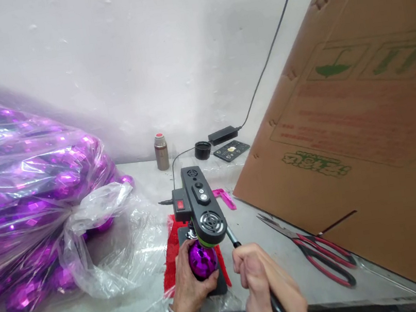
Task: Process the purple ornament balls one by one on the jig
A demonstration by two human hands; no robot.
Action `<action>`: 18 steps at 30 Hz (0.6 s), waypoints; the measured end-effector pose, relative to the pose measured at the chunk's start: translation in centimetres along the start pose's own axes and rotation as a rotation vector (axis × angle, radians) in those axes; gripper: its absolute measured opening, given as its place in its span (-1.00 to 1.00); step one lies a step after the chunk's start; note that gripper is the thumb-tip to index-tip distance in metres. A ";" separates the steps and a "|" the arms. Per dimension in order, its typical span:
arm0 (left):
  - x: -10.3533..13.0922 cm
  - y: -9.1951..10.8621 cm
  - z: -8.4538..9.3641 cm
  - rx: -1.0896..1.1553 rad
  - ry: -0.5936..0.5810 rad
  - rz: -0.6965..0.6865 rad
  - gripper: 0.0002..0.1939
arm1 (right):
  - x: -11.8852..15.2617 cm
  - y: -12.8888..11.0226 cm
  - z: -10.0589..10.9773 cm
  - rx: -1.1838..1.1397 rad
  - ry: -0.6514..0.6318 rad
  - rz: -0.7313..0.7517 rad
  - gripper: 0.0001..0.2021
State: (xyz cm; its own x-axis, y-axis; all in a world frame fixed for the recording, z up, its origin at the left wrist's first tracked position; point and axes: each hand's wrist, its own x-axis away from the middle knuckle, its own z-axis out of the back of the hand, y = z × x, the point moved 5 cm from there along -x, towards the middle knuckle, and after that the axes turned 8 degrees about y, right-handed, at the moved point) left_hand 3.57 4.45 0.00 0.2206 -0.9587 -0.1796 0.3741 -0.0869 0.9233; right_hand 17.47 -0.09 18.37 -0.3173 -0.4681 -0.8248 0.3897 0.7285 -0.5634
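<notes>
My left hand (189,278), with a bangle on its wrist, curls around a shiny purple ball ornament (203,261). The ball sits right under the front end of a black tabletop machine (203,206), which has a red switch and round vents. In my right hand (268,285) is the black grip of a lever handle (279,309), whose metal rod runs up to the machine's right side. A red cloth (172,265) lies beneath the machine's base. How the ball's top meets the machine is hidden by the black housing.
Left, a big clear plastic bag (33,187) bulges with purple balls. Red-and-black scissors (320,251) lie at right beside a tilted cardboard box (343,120). Behind stand a thermos (161,152), a black cup (202,150), a power adapter (223,134) and a phone (231,150).
</notes>
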 end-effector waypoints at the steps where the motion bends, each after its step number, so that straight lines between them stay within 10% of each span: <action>1: 0.0 0.0 0.0 0.003 0.004 -0.005 -0.21 | 0.2 0.1 0.0 -0.006 0.020 0.016 -0.68; 18: 0.3 -0.3 -0.6 -0.036 0.071 -0.057 -0.22 | 2.1 0.9 -0.4 -0.030 0.228 -0.036 -0.59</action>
State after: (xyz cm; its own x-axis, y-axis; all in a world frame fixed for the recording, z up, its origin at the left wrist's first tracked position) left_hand 4.07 4.31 -0.53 0.2612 -0.9306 -0.2563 0.4200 -0.1295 0.8982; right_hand 16.77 -0.25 16.17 -0.5191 -0.3714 -0.7698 0.3500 0.7293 -0.5879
